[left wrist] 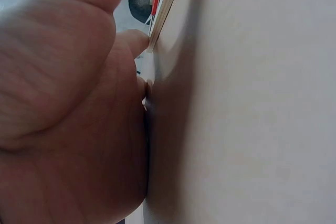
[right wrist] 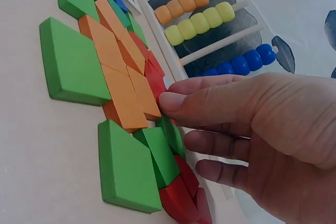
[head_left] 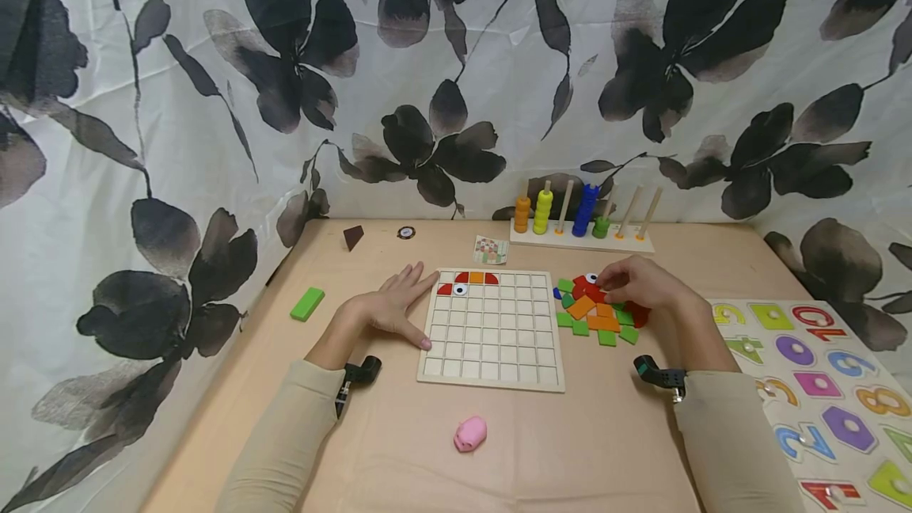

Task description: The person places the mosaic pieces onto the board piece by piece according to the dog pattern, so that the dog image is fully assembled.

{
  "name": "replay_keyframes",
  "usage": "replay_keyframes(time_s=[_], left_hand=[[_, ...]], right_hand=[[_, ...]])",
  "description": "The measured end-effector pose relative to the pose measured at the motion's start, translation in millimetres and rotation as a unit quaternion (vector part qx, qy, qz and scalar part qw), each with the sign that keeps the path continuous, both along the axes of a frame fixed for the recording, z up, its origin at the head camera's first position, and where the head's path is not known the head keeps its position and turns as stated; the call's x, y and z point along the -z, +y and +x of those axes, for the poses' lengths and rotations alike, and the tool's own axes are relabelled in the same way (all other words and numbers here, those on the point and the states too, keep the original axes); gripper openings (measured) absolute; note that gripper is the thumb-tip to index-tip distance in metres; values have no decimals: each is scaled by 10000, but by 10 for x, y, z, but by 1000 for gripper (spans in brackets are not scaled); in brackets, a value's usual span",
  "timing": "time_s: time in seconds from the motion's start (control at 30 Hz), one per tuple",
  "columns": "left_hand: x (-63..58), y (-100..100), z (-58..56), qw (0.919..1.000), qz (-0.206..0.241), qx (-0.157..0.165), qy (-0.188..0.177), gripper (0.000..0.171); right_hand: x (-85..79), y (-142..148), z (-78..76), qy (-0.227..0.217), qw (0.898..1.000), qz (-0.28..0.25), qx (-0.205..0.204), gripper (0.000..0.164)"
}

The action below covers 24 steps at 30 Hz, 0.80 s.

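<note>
Arguably, the largest worry is the white grid board, lying flat on the table: a shove from the left hand, spread wide with its thumb at the board's left edge, could skew it and jolt the pieces in its top-left cells. Next comes the right hand, its fingers drawn narrow at the red pieces; whether it pinches one, I cannot tell. A careless lift from the loose tile heap, just beside the board's right edge, might scatter overlapping pieces. Smaller again, the orange tile in the top row could turn if brushed, and the eye tile in the second row could pop out if its cell fits slackly.
</note>
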<state>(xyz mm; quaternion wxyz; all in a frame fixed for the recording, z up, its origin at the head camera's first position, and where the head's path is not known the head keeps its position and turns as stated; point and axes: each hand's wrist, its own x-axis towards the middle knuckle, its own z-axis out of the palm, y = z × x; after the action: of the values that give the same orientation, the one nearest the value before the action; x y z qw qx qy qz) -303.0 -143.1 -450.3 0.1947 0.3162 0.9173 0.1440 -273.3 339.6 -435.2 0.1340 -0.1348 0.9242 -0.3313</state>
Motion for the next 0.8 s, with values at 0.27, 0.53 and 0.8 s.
replay_keyframes(time_s=[0.27,0.53,0.8], left_hand=[[-6,-5,4,10000,-27,24,15,131],[-9,-7,4,10000,-10,-18,-16,132],[8,-6,5,9999,-99,-74,-33,132]], right_hand=[[-22,-12,20,-203,9998,-68,22,19],[-53,-48,35,-259,9996,-55,-23,16],[-142,-158,45,-65,9995,-319,-48,10]])
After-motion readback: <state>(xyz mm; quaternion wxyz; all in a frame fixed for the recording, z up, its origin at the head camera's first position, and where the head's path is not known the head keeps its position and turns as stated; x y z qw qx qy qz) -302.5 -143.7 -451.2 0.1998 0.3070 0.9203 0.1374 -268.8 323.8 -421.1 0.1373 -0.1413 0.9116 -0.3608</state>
